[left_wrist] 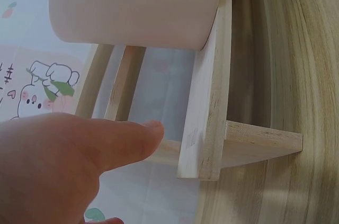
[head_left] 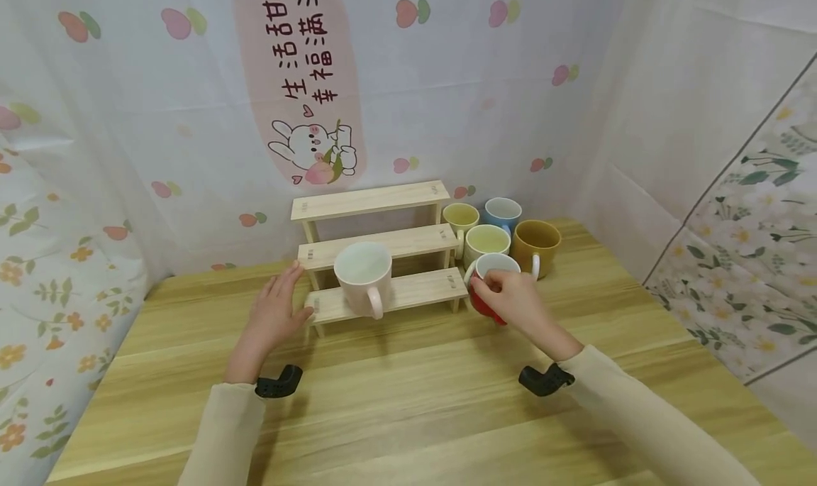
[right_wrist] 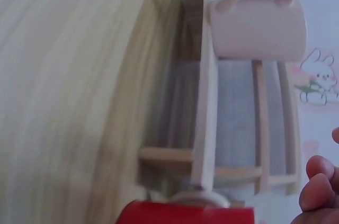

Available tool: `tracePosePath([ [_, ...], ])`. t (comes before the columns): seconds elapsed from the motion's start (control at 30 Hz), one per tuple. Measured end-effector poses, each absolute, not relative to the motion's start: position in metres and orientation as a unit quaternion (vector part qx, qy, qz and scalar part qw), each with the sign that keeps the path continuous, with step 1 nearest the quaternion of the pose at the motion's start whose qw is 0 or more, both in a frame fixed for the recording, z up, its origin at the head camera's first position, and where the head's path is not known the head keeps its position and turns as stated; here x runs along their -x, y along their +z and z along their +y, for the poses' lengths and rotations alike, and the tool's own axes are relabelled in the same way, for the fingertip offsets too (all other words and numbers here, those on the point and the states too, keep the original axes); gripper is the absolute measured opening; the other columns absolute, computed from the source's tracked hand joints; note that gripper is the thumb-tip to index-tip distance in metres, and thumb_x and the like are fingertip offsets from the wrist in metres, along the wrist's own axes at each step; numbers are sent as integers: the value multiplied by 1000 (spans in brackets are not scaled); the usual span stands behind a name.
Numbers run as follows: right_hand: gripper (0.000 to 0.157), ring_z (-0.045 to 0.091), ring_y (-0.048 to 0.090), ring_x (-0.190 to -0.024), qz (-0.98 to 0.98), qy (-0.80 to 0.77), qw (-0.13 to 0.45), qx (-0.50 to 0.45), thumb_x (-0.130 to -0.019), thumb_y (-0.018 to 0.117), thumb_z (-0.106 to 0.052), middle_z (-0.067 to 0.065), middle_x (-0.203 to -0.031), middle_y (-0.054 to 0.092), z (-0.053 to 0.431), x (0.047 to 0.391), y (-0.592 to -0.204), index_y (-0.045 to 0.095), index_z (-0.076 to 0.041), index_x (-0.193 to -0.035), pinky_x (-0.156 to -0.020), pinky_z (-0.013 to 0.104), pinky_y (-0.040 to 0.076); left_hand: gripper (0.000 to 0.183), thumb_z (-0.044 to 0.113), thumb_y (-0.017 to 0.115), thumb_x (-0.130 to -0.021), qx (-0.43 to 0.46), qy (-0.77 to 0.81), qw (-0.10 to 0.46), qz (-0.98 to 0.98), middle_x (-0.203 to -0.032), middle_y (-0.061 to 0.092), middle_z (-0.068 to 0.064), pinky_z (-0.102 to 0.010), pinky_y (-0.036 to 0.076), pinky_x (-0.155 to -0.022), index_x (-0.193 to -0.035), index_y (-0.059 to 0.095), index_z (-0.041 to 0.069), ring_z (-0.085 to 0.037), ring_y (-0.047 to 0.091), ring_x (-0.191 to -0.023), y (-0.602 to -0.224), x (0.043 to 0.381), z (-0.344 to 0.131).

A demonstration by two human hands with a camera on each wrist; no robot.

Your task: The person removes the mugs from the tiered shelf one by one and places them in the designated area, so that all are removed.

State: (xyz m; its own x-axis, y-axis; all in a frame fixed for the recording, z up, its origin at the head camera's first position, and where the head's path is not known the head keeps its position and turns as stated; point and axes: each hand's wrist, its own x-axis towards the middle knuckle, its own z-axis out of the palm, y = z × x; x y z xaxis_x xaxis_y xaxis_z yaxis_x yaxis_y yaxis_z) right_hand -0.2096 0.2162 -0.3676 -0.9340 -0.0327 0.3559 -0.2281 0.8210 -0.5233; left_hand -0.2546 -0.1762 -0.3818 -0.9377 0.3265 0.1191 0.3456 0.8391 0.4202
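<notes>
A pale pink mug (head_left: 364, 277) stands on the lowest tier of a three-tier wooden rack (head_left: 421, 291), its handle toward me. My left hand (head_left: 273, 316) is at the rack's left end, fingers extended near the middle tier; its thumb (left_wrist: 127, 139) is straight beside the lowest tier. Over a red mug (head_left: 483, 303) with a white inside, right of the rack, is my right hand (head_left: 513, 298). In the right wrist view its loosely bent fingers (right_wrist: 318, 189) appear just above the red mug (right_wrist: 185, 213), a small gap between them. The hand partly hides this mug in the head view.
Behind the red mug cluster a pale green mug (head_left: 487, 240), a yellow mug (head_left: 461, 215), a blue mug (head_left: 503, 209) and a mustard mug (head_left: 537, 245). A printed curtain (head_left: 447, 81) hangs behind the wooden table (head_left: 396, 408).
</notes>
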Motion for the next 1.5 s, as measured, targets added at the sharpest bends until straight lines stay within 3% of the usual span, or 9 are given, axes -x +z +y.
tracePosePath([
  [0.2,31,14,46,-59,-939,279,175,-102,-90,63,-28,-5,-57,53,199,223,-361,61,-15,-63,-57,26,37,75,17,64,-90,180,-226,31,-957,-158,16,-20,-62,12,-113,-149,21,0,-47,18,-140,-385,256,-178],
  [0.5,33,7,38,-48,-928,284,186,-153,-91,64,-27,-6,-51,42,176,233,-351,56,-15,-61,-48,21,30,75,16,65,-90,185,-231,38,-954,-157,17,-20,-61,12,-114,-149,22,1,-47,20,-140,-387,256,-179],
  [0.77,36,7,40,-48,-927,235,207,-204,-87,67,-29,-7,-49,44,150,240,-351,55,-15,-57,-47,20,30,75,16,65,-90,181,-239,36,-953,-158,16,-20,-64,12,-112,-149,22,0,-49,18,-139,-386,254,-179],
  [1.5,35,3,39,-48,-933,219,142,-249,-80,73,-46,-11,-48,45,91,232,-359,64,-18,-62,-42,15,26,75,18,64,-91,172,-240,27,-955,-158,15,-18,-68,12,-110,-150,22,2,-53,15,-138,-388,256,-179],
])
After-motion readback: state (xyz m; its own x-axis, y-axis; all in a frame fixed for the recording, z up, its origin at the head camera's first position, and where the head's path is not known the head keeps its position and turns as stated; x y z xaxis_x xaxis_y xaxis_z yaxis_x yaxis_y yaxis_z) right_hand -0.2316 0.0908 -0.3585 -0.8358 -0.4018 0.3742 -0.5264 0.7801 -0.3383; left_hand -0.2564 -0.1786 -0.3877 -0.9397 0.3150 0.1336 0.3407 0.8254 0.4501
